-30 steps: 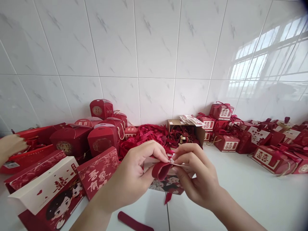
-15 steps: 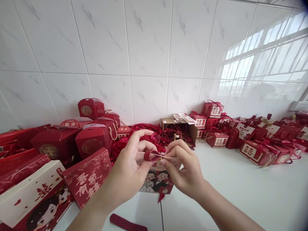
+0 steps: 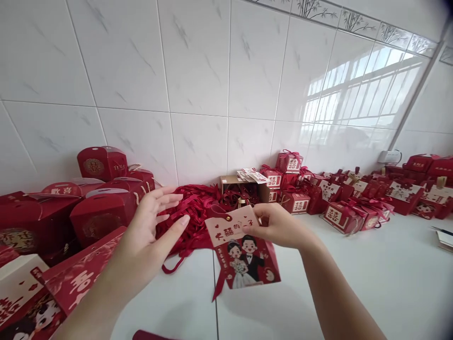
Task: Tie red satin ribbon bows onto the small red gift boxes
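Note:
My right hand [image 3: 279,225] pinches the top right edge of a small red gift bag [image 3: 247,262] printed with a cartoon bride and groom. The bag has a pale pink flap closed with a gold stud, and a red ribbon hangs from its lower left side. It is held upright just above the white counter [image 3: 354,283]. My left hand [image 3: 150,238] hovers left of the bag with fingers spread and holds nothing. Behind both hands lies a heap of red ribbons [image 3: 193,212].
Red gift boxes [image 3: 102,208] crowd the left side, and flat red and white printed boxes [image 3: 21,293] lie at the near left. A brown carton [image 3: 244,189] of ribbons stands by the tiled wall. Several small ribboned red boxes [image 3: 339,208] line the right. A red strip [image 3: 152,335] lies at the bottom edge.
My left hand has let go of the ribbon loop and drawn away to the left, opening. The bag now hangs from my right hand alone with its flap fastened. The view has swung to the right.

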The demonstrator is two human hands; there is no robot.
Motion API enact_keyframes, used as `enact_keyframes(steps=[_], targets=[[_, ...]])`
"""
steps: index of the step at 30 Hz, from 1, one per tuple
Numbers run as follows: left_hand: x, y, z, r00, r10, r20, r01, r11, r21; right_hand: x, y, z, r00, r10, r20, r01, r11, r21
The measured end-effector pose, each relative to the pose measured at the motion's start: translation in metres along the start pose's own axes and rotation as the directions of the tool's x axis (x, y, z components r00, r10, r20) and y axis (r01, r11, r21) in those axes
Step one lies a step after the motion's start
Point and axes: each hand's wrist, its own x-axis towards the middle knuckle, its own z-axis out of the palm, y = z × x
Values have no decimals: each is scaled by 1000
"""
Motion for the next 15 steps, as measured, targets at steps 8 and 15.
enact_keyframes(steps=[8,15], targets=[[3,-8,-2,1000,-23,-1,23,1000,21,-21,75,-82,617,444,-650,-554,832,43],[2,-10,3,998,-8,54,6,999,47,-15,122,-93,191,264,-946,-217,951,222]])
